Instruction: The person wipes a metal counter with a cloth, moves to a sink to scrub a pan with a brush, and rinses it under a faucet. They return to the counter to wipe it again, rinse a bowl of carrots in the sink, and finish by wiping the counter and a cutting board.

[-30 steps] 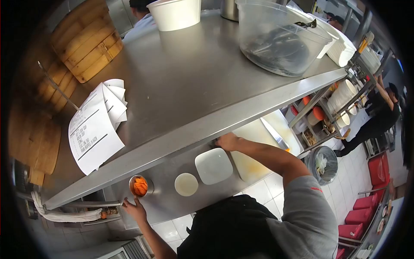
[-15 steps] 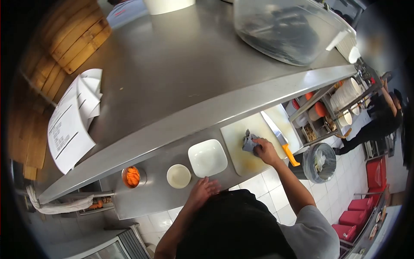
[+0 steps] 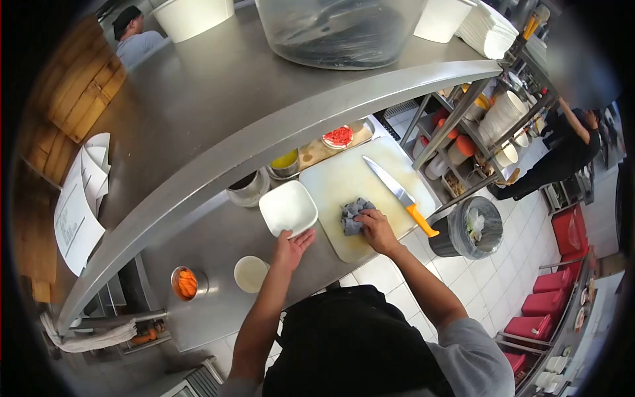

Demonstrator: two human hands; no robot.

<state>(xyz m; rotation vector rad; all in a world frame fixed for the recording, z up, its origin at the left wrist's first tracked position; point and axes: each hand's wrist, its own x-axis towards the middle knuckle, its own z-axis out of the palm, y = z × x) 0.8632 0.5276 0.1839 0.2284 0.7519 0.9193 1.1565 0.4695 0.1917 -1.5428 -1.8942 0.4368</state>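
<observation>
My left hand is at the near rim of a white square bowl, thumb over the edge and fingers against its side. A crumpled grey-blue cloth lies on the white cutting board, and my right hand is closed on it. Right of the cloth, on the board, rests a chef's knife with a yellow handle towards me. Left of the bowl stand a round white cup and a metal container of orange pieces, perhaps carrot.
A steel shelf overhangs the back of the counter, bearing paper slips and a large clear container. Beneath it sits a tray with a dish of red shreds. A lined bin stands right. Another person works beyond.
My left hand has reached forward to the bowl's rim, and the bowl has shifted away from me. My right hand stays on the cloth. The view has tilted, showing more under the shelf.
</observation>
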